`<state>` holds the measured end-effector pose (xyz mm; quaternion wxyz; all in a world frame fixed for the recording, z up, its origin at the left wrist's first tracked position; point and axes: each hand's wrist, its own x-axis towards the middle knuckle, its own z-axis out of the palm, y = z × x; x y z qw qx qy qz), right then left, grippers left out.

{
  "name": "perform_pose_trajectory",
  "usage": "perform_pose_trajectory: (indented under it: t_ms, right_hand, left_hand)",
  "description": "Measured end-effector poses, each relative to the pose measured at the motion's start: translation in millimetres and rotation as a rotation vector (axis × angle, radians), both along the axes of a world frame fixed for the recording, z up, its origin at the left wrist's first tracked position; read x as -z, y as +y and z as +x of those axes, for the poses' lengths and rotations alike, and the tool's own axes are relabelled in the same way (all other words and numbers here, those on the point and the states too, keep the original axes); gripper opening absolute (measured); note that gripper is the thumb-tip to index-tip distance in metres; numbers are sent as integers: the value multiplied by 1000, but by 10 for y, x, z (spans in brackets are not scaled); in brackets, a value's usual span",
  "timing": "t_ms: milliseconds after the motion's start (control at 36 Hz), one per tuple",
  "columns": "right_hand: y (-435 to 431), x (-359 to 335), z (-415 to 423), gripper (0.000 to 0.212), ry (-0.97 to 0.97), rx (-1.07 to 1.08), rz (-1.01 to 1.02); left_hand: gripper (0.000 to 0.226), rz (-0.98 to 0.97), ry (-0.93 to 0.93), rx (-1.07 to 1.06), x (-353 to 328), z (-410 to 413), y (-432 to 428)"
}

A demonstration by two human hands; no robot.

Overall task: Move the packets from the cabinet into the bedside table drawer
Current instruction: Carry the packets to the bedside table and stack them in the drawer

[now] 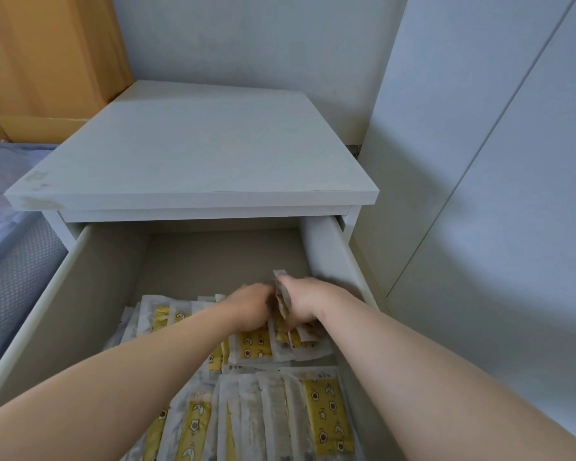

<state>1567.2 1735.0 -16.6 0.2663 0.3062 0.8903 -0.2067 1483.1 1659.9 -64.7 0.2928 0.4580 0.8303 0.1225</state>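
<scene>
Already well stocked, the pulled-out drawer [333, 257] of the white wooden bedside table [197, 154] holds two loose rows of flat, clear-wrapped packets printed in yellow with small stars and moons: a near row [313, 417] overlapped at the front and a farther row [251, 342] fanned across the middle. Both bare arms reach down into it. The right hand [305, 302] is clenched round a small bundle of packets [281, 302], held on edge just above the right end of the farther row, with one pale corner sticking up past the knuckles. The left hand [248, 307] sits right against the bundle's other side, fingers bent downward. Motion blur hides whether it pinches the bundle or only steadies it, so I cannot tell. The back part of the drawer floor is bare board, so there is room for more. By my reading the job is far along: every packet in view lies in the drawer or is held over it, and this bundle is at the point of being set down, not yet released. How many packets are left in the cabinet cannot be judged, since the tall white panelled unit I take for the cabinet [479, 194], at the right, shows only flat fronts. Brown cardboard boxes [47, 54] and a plastic-wrapped mattress [0, 207] sit to the left.
</scene>
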Motion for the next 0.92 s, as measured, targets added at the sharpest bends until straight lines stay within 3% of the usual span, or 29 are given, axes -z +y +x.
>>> perform_pose_trajectory:
  t_ms: [83, 306, 833, 917]
  right_hand:
    - [3, 12, 3, 101, -10, -4, 11]
    - [-4, 19, 37, 98, -6, 7, 8]
    - [-62, 19, 73, 106, -184, -129, -32]
    - [-56, 2, 85, 97, -231, -226, 37]
  left_hand:
    - [38, -74, 157, 55, 39, -10, -10]
    - [76, -134, 199, 66, 192, 117, 36]
    - [79, -186, 224, 116, 175, -203, -312]
    - [78, -211, 181, 93, 142, -192, -294]
